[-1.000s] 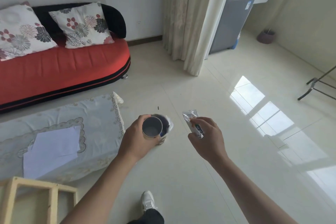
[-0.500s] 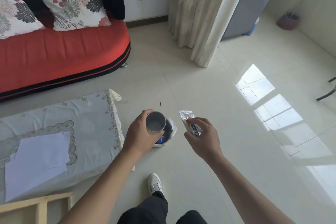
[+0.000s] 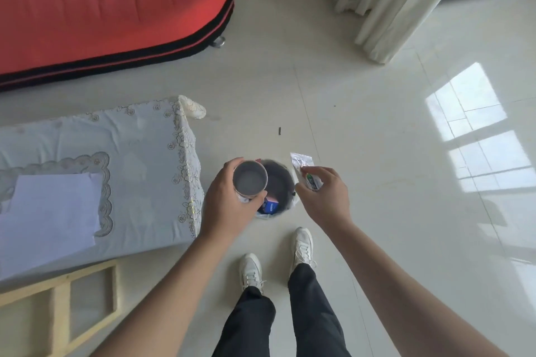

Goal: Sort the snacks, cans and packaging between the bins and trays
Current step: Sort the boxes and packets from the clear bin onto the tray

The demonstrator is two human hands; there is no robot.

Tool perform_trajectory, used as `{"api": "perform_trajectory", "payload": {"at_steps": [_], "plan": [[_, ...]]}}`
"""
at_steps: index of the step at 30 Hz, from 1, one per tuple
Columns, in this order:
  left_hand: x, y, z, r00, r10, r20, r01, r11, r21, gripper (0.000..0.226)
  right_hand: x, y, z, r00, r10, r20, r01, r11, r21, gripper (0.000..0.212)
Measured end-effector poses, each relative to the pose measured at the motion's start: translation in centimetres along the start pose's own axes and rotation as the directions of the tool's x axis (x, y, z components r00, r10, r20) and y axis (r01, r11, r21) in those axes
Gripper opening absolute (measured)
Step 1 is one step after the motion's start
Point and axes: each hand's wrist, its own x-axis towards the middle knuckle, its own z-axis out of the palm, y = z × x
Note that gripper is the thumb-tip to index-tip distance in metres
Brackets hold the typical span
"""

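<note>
I am curling my left hand (image 3: 229,206) around an open cup (image 3: 250,178), gripping it upright over the left edge of the floor bin (image 3: 285,180). My right hand (image 3: 324,197) is pinching a silvery packet (image 3: 303,162) between thumb and fingers, just by the bin's right rim. A blue box (image 3: 271,206) is lying inside the bin

Bin (image 3: 280,182) on floor, right of table (image 3: 139,159).
</note>
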Motion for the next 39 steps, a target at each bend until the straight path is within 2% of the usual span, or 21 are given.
{"api": "perform_trajectory", "payload": {"at_steps": [10, 17, 22, 24, 27, 29, 33, 39], "plan": [[5.8, -10.6, 12.6, 0.982, -0.191, -0.005, 0.191, 0.982, 0.004, 0.072, 12.1, 8.7, 9.4, 0.971, 0.064, 0.23, -0.022, 0.984, -0.179, 0.034], [8.2, -17.4, 18.8, 0.97, -0.244, 0.014, 0.243, 0.97, 0.019, 0.073, 17.4, 13.0, 14.5, 0.952, 0.093, 0.292, -0.009, 0.961, -0.278, 0.035], [8.7, -19.7, 21.4, 0.969, -0.245, 0.036, 0.245, 0.969, 0.014, 0.074, 18.7, 14.8, 16.6, 0.94, 0.114, 0.32, -0.008, 0.949, -0.314, 0.035], [8.9, -20.3, 22.0, 0.965, -0.257, 0.05, 0.256, 0.966, 0.02, 0.08, 18.9, 15.5, 17.4, 0.931, 0.135, 0.338, -0.021, 0.947, -0.319, 0.033], [9.4, -21.5, 22.2, 0.957, -0.257, 0.132, 0.254, 0.966, 0.043, 0.107, 19.5, 16.3, 18.6, 0.905, 0.155, 0.395, 0.011, 0.922, -0.387, 0.031], [9.6, -22.4, 21.9, 0.961, -0.224, 0.164, 0.211, 0.973, 0.094, 0.118, 20.0, 16.9, 19.1, 0.888, 0.172, 0.427, 0.034, 0.901, -0.433, 0.039], [9.5, -22.6, 20.4, 0.956, -0.217, 0.196, 0.139, 0.927, 0.348, 0.11, 20.2, 17.6, 18.8, 0.872, 0.207, 0.442, 0.053, 0.86, -0.508, 0.067], [8.5, -21.3, 17.6, 0.912, -0.273, 0.305, 0.082, 0.851, 0.518, 0.107, 18.9, 16.1, 16.4, 0.872, 0.125, 0.473, 0.239, 0.735, -0.635, 0.075]]}}
